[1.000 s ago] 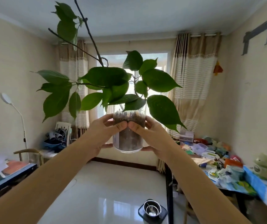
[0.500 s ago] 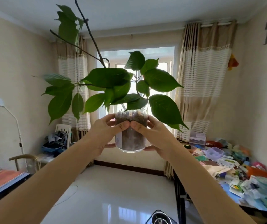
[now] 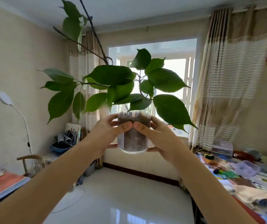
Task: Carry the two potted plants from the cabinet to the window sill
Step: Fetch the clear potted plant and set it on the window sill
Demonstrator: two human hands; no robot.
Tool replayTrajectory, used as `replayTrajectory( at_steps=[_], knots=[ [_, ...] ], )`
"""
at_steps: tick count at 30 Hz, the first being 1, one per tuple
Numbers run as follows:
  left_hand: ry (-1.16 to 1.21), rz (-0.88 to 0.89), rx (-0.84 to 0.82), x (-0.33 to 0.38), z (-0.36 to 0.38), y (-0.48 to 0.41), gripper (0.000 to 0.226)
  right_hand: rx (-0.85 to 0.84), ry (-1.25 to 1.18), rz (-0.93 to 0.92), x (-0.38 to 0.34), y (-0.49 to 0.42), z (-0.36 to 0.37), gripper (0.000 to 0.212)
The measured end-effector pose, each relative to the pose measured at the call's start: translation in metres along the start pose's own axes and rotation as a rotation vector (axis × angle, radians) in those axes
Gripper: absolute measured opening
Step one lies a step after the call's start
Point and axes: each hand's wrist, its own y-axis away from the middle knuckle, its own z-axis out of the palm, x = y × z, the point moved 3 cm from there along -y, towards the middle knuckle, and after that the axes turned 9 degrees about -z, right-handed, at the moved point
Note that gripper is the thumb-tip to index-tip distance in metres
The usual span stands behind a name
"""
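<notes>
Mid-room, facing the window [image 3: 152, 65], left hand [image 3: 103, 136] and right hand [image 3: 158, 138] clasp a clear potted plant [image 3: 133, 141]; next, reaching the sill [image 3: 180, 136].

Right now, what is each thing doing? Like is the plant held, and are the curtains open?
Pot: clear, full of soil, upright, held in the air.
Plant: leafy, standing in the pot.
Left hand: wrapped round the pot.
Right hand: wrapped round the pot.
Curtains: pulled open to both sides.
Window: uncovered, bright.
Lamp: looks off.
Table: cluttered.
</notes>
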Motion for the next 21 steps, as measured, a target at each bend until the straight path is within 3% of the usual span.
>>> replayTrajectory(
  at_steps=[4,8,13,21],
  knots=[
    [0.000,0.007,-0.003,-0.012,-0.026,-0.060,0.044,0.013,-0.001,0.009,0.033,-0.058,0.018,0.048],
    [0.015,0.009,-0.018,-0.019,-0.054,-0.129,0.038,0.023,0.001,-0.006,0.056,-0.120,0.036,0.036],
    [0.024,0.011,-0.049,-0.028,-0.069,-0.208,0.033,0.086,0.024,-0.027,0.086,-0.184,0.044,0.040],
    [0.024,-0.027,-0.056,-0.054,-0.077,-0.319,0.042,0.082,0.041,0.007,0.146,-0.281,0.036,0.025]
  ],
)
